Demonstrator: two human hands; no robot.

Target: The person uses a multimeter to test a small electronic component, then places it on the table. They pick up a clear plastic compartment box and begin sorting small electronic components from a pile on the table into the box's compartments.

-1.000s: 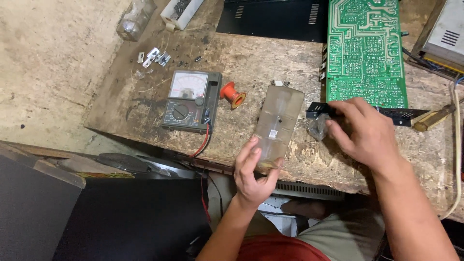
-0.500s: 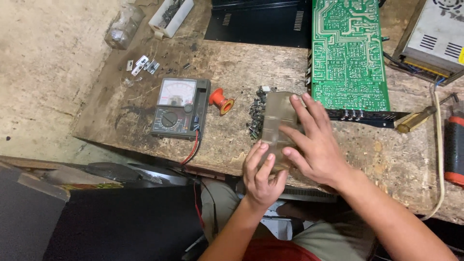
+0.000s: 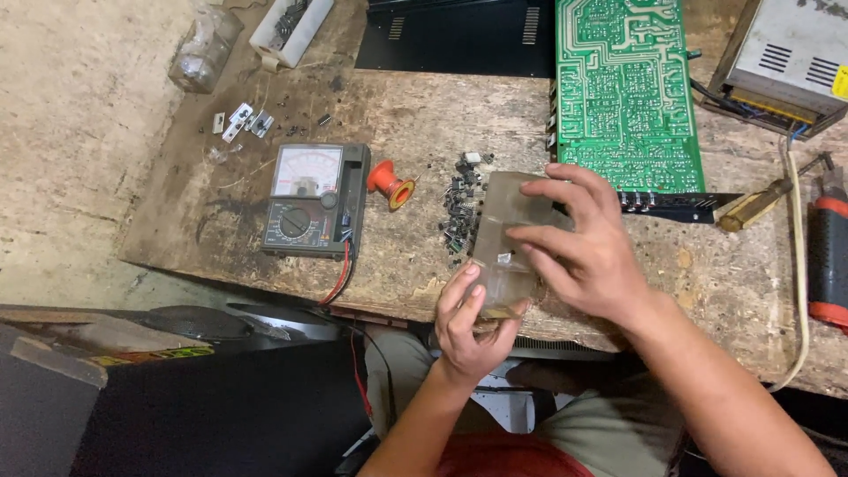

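Observation:
A clear plastic box (image 3: 505,231) lies tilted over the workbench's front edge. My left hand (image 3: 466,325) grips its near end from below. My right hand (image 3: 579,247) rests on top of the box with fingers spread over it. A pile of several small dark electronic parts (image 3: 458,208) lies on the bench just left of the box.
An analog multimeter (image 3: 311,200) with red and black leads sits left, a small red spool (image 3: 389,184) beside it. A green circuit board (image 3: 625,87) lies behind the box. A screwdriver (image 3: 767,198), a red-handled tool (image 3: 827,247) and a metal power unit (image 3: 784,58) are at right.
My right hand left the black part by the circuit board and came onto the box. The box tipped and small parts spilled out to its left.

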